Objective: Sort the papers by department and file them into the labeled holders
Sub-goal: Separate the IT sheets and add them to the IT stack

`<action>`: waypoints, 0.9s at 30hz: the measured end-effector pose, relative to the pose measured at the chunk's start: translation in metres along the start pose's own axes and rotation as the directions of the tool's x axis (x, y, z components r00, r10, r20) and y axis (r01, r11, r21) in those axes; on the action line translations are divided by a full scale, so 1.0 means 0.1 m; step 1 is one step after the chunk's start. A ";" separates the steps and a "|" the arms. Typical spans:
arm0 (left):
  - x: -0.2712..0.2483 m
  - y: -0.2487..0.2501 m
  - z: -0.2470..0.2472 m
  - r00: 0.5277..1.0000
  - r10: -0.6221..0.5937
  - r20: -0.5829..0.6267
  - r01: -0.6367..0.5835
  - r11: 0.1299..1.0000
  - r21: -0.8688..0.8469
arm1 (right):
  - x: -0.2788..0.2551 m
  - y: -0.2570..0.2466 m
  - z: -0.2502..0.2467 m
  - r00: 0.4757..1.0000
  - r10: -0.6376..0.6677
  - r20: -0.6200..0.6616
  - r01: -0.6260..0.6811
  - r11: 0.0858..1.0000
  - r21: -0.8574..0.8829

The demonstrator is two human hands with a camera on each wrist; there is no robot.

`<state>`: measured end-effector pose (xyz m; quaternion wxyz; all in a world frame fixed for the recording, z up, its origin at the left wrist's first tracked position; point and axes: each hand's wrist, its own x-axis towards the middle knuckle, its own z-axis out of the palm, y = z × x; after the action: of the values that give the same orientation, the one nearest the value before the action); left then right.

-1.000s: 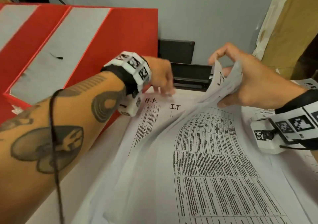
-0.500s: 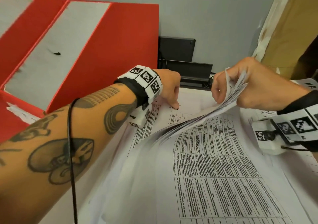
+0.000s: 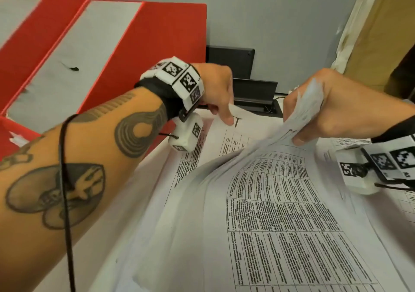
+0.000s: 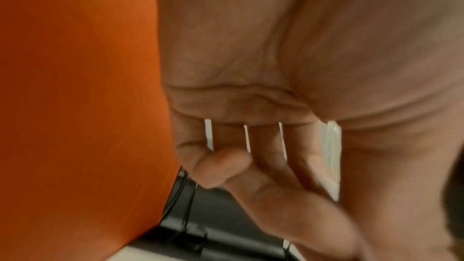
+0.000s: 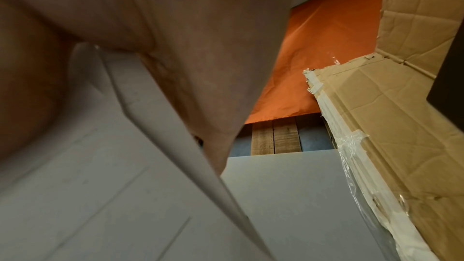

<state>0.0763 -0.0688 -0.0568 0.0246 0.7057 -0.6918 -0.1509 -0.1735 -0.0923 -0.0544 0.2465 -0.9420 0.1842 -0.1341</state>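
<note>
A loose stack of printed table sheets (image 3: 280, 213) covers the white table. My right hand (image 3: 292, 125) grips the top corner of a bundle of lifted sheets (image 3: 307, 103) and bends it up and to the right; from below, the same bundle (image 5: 100, 166) lies against that hand (image 5: 200, 66). Under the bundle an I.T sheet (image 3: 247, 132) is uncovered. My left hand (image 3: 224, 114) holds it at the top edge, thumb down beside the handwritten mark, fingers curled (image 4: 251, 176). Red holders (image 3: 157, 44) with grey insides stand at the left.
A black cable box (image 3: 253, 94) sits behind the papers against a grey partition (image 3: 269, 22). A taped cardboard box (image 3: 381, 33) stands at the right. The holder wall (image 4: 75, 106) is close beside my left hand. More sheets (image 3: 350, 143) lie under my right wrist.
My right hand has closed round the lifted sheets and bunched their corner. My left hand has slid right from the H.R mark to the I.T mark.
</note>
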 end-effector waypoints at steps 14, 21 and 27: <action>-0.68 0.48 -0.40 0.857 0.447 -0.258 -0.516 0.741 -0.430 | 0.02 0.09 0.01 0.904 -0.009 -0.427 -0.036 0.995 -0.097; -0.72 0.31 -0.22 0.925 0.302 -0.233 -0.380 0.676 -0.632 | 0.37 -0.05 -0.02 0.978 0.171 -0.122 -0.193 0.960 -0.201; -0.39 -0.13 0.13 0.992 -0.126 0.017 0.117 0.959 0.259 | 0.23 -0.02 0.05 0.984 0.161 -0.074 -0.167 0.982 -0.083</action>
<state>0.0857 -0.0279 -0.0656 -0.0879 0.7415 -0.6612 -0.0729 -0.1504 -0.0984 -0.0543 0.2081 -0.9286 0.2753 -0.1367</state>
